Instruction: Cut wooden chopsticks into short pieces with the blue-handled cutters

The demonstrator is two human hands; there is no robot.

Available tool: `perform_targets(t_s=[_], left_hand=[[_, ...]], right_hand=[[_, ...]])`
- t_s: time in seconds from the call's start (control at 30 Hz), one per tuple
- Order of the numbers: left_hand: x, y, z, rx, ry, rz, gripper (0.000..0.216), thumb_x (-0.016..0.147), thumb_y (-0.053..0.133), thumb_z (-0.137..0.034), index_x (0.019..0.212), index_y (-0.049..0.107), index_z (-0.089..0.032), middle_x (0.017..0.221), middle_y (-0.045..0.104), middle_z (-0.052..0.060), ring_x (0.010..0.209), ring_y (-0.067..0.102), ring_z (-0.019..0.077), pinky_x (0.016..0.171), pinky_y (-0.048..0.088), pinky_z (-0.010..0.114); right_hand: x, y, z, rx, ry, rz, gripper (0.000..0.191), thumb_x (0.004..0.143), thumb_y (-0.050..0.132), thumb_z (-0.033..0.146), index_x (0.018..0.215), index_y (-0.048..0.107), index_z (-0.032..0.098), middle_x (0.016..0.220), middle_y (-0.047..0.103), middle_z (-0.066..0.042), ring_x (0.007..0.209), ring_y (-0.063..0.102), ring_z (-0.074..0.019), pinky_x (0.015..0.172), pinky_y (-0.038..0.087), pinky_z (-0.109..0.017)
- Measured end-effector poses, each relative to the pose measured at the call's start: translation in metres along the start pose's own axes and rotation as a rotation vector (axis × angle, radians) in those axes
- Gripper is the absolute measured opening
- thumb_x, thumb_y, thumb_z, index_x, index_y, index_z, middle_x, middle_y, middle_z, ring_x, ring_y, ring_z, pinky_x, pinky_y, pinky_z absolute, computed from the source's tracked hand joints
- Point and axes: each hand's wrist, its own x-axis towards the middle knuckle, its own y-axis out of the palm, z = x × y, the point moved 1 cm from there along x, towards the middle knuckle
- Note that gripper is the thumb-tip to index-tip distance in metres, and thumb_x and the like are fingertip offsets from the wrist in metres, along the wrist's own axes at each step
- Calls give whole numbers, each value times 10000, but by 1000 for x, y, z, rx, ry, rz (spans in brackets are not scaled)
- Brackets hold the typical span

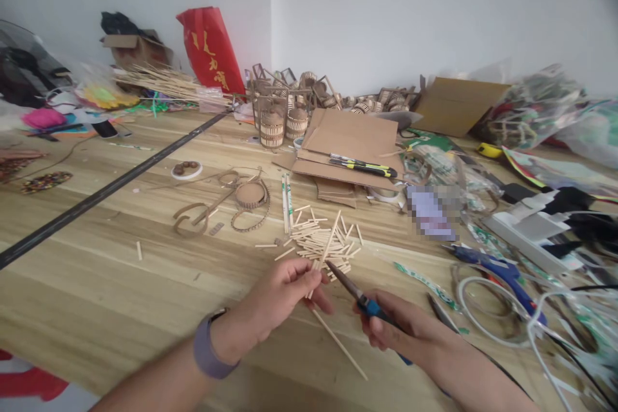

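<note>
A thin wooden stick (331, 238) is pinched in the left hand (280, 299). It rises at a slant from the fingertips, up and to the right over the pile of short cut sticks (309, 232) that lies on the wooden surface (96, 270) just beyond the hands. The left fingers are closed together on the stick's lower part, thumb against forefinger.

The right hand (400, 328) grips a pair of blue-handled cutters (360, 299), its fingers wrapped tight around the handles. The dark nose of the cutters points up and left, and its tip meets the stick just above the left fingertips. Whether the blades are closed on the wood cannot be told.

A second, longer stick (340, 344) runs from under the left thumb down and to the right between the two hands. It is not clear whether it is held or lies on the surface. A grey wristband (207, 347) sits on the left wrist.

Farther out, left of the pile, lie a round cardboard disc with a corrugated rim (251, 196), curled cardboard strips (188, 219) and a small white dish (187, 170). Behind the pile are flat cardboard sheets (347, 135) with two utility knives (364, 167) on them, and small slatted barrels (273, 125). To the right are a blue glue gun (497, 270), white cable (483, 318) and a power strip (531, 232). A red bag (210, 48) leans against the far wall.
</note>
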Motion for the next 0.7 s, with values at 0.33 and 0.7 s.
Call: perform_targets(t_s=[0.33,0.7], left_hand=[[-4,5,-1,103,3,110,335,877,535,-484,821,596,-160,651,696,35,667,606,153,658,411,251],[-9,17,6,9,-21,254,411,862,551,-548,822,618,-144,677,657,22,638,643,148,617,424,234]], right_hand=[[0,-1,1,105,24,59,464,862,507,623,857,673,190,775,604,-27,719,531,-168,643,445,-275],[4,10,12,248,35,150,530,834,522,665,934,673,167,804,598,-42,729,511,-170,646,438,-273]])
